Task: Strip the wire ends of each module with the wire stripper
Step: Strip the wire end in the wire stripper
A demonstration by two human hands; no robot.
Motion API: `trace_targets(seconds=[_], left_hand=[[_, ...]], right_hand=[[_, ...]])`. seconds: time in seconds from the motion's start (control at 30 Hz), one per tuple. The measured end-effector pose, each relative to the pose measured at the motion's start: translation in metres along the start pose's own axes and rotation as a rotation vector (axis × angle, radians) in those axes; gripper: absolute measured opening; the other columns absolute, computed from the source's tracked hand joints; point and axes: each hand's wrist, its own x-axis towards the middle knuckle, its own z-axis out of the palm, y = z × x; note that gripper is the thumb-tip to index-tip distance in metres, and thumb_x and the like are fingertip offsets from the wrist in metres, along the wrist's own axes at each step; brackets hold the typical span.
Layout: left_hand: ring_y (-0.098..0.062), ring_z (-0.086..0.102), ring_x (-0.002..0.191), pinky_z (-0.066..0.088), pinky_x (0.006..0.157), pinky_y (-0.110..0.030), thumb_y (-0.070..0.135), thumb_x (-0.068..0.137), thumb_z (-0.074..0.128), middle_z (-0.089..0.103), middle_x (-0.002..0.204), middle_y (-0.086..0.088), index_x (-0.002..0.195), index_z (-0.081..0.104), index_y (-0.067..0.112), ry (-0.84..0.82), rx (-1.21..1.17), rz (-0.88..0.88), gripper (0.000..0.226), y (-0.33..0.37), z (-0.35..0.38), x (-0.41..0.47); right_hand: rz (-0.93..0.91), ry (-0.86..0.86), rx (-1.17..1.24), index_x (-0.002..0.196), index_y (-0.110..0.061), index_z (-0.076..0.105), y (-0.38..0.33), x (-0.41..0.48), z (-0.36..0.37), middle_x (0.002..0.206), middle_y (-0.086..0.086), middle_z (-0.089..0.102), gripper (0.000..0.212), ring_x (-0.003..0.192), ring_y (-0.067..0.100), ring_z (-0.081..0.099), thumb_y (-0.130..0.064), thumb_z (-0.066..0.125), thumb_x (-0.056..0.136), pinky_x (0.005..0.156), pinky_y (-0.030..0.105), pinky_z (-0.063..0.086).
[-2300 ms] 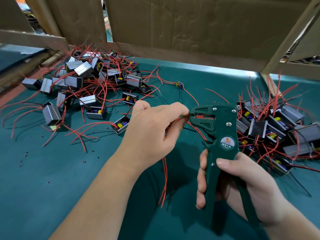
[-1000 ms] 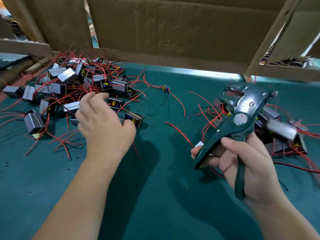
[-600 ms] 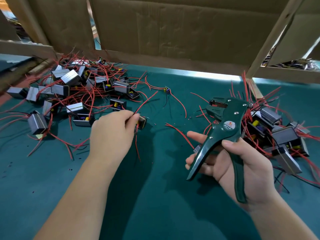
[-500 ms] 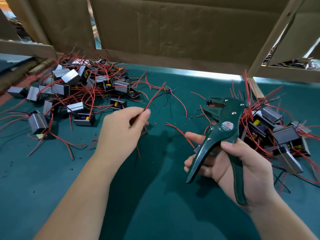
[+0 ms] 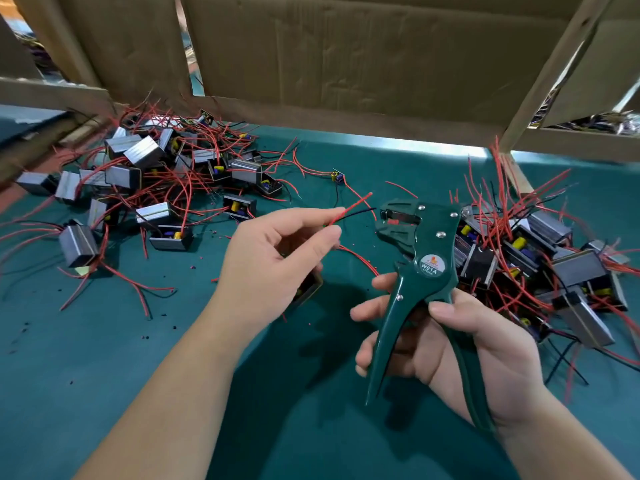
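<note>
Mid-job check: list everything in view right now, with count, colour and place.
wire stripper: one, dark green, right of centre.
held wires: two, red and black, centre, short of the stripper's mouth.
held module: one, dark, mostly hidden, centre.
left pile of modules: many, silver-grey, red leads, far left.
right pile of modules: many, same colours, far right.
small loose part: one, yellow and blue, between piles.
insulation bits: scattered, dark, lower left.
mat: one, teal, underneath.
cardboard panels: several, brown, behind.
left hand: pinches the held wires.
right hand: grips the wire stripper.
</note>
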Motion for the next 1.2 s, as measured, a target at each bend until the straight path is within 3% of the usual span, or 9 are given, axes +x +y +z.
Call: trace_targets(seconds=[0.17, 0.23, 0.3, 0.37, 0.47, 0.6, 0.9, 1.1, 1.2], left_hand=[[0.0, 0.047, 0.046, 0.038, 0.048, -0.01, 0.028, 0.087, 0.063, 0.065, 0.063, 0.011, 0.092, 0.073, 0.038, -0.014, 0.044, 0.048, 0.015, 0.003, 0.003, -0.003], [0.003, 0.048, 0.052, 0.037, 0.052, -0.01, 0.025, 0.087, 0.064, 0.064, 0.062, 0.012, 0.089, 0.073, 0.035, -0.006, 0.046, 0.078, 0.013, 0.004, 0.005, -0.003], [-0.007, 0.049, 0.06, 0.039, 0.059, -0.02, 0.024, 0.084, 0.069, 0.062, 0.063, -0.011, 0.082, 0.075, 0.034, 0.016, -0.015, 0.067, 0.012, 0.005, 0.007, -0.002], [-0.022, 0.043, 0.07, 0.035, 0.068, -0.033, 0.025, 0.078, 0.074, 0.056, 0.067, -0.028, 0.079, 0.076, 0.036, 0.039, -0.095, 0.024, 0.011, 0.006, 0.006, 0.0], [-0.025, 0.04, 0.072, 0.033, 0.068, -0.036, 0.021, 0.074, 0.074, 0.054, 0.073, -0.017, 0.076, 0.076, 0.033, 0.057, -0.171, -0.014, 0.012, 0.007, 0.005, 0.001], [-0.023, 0.043, 0.066, 0.039, 0.059, -0.021, 0.02, 0.074, 0.072, 0.058, 0.066, -0.008, 0.074, 0.076, 0.031, 0.028, -0.189, -0.02, 0.012, 0.01, 0.006, 0.001], [0.006, 0.055, 0.054, 0.043, 0.056, -0.006, 0.02, 0.069, 0.068, 0.065, 0.056, 0.013, 0.071, 0.068, 0.019, -0.007, -0.216, -0.02, 0.003, 0.014, 0.008, -0.001], [0.007, 0.057, 0.054, 0.042, 0.056, -0.004, 0.019, 0.069, 0.066, 0.065, 0.056, 0.014, 0.073, 0.066, 0.015, -0.01, -0.222, -0.018, 0.005, 0.014, 0.01, -0.002], [0.007, 0.048, 0.05, 0.034, 0.053, -0.003, 0.025, 0.086, 0.061, 0.057, 0.053, 0.021, 0.084, 0.065, 0.018, -0.055, -0.135, -0.017, 0.008, 0.011, 0.011, -0.002]], right_hand=[[0.053, -0.093, -0.001, 0.116, 0.005, 0.056, 0.003, 0.002, -0.001, 0.106, 0.037, 0.058, 0.06, 0.077, 0.048, 0.061, -0.022, 0.079, 0.067, 0.073, 0.057, 0.049], [0.058, -0.201, 0.144, 0.121, 0.011, 0.051, 0.001, 0.005, 0.002, 0.11, 0.04, 0.056, 0.046, 0.086, 0.052, 0.06, -0.005, 0.066, 0.08, 0.079, 0.06, 0.048], [0.102, -0.263, 0.263, 0.122, 0.017, 0.046, -0.003, 0.005, 0.005, 0.111, 0.043, 0.053, 0.038, 0.093, 0.055, 0.058, 0.01, 0.048, 0.085, 0.085, 0.06, 0.046], [0.119, -0.224, 0.096, 0.12, 0.008, 0.05, 0.001, 0.002, 0.003, 0.104, 0.036, 0.057, 0.042, 0.086, 0.049, 0.06, -0.007, 0.063, 0.083, 0.078, 0.053, 0.049], [0.073, -0.237, -0.02, 0.116, 0.001, 0.054, 0.006, -0.006, 0.001, 0.1, 0.031, 0.059, 0.044, 0.082, 0.045, 0.06, -0.02, 0.069, 0.08, 0.074, 0.047, 0.048], [0.059, -0.217, -0.008, 0.113, 0.0, 0.057, 0.008, -0.006, 0.003, 0.095, 0.03, 0.06, 0.042, 0.079, 0.046, 0.062, -0.019, 0.072, 0.079, 0.07, 0.04, 0.051], [0.047, -0.126, -0.163, 0.102, -0.008, 0.062, 0.009, -0.008, 0.0, 0.082, 0.021, 0.063, 0.034, 0.068, 0.044, 0.062, -0.026, 0.076, 0.076, 0.067, 0.051, 0.049], [0.06, -0.106, -0.157, 0.098, -0.008, 0.063, 0.007, -0.007, 0.004, 0.078, 0.021, 0.062, 0.035, 0.065, 0.042, 0.062, -0.027, 0.078, 0.073, 0.064, 0.048, 0.05], [0.048, -0.017, -0.145, 0.09, -0.009, 0.063, 0.009, -0.006, 0.008, 0.071, 0.021, 0.059, 0.039, 0.057, 0.039, 0.06, -0.035, 0.082, 0.068, 0.059, 0.047, 0.05]])
